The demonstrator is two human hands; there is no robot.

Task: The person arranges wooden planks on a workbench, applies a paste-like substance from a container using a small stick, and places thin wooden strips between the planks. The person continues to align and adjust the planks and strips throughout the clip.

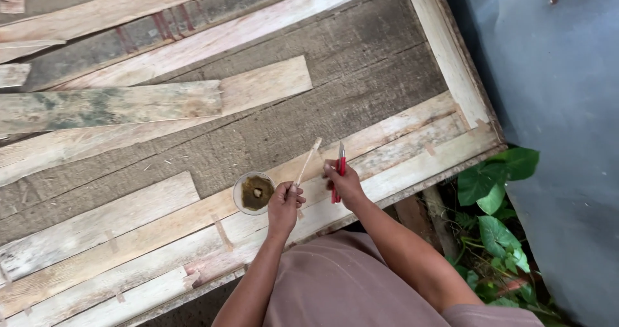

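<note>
My left hand (284, 204) grips the lower end of a thin pale wooden stick (309, 161) that points up and to the right over the plank table. My right hand (345, 182) holds a red-handled utility knife (339, 171) upright, its blade tip close to the stick's upper part. The two hands sit side by side near the table's front edge. A small round white cup (242, 184) with brownish liquid stands just left of my left hand.
The worktable (361, 69) is made of rough grey and pale wooden planks, with loose boards (109, 104) lying across its left side. A grey wall (554, 75) rises at the right, and green leafy plants (493, 185) grow below the table corner.
</note>
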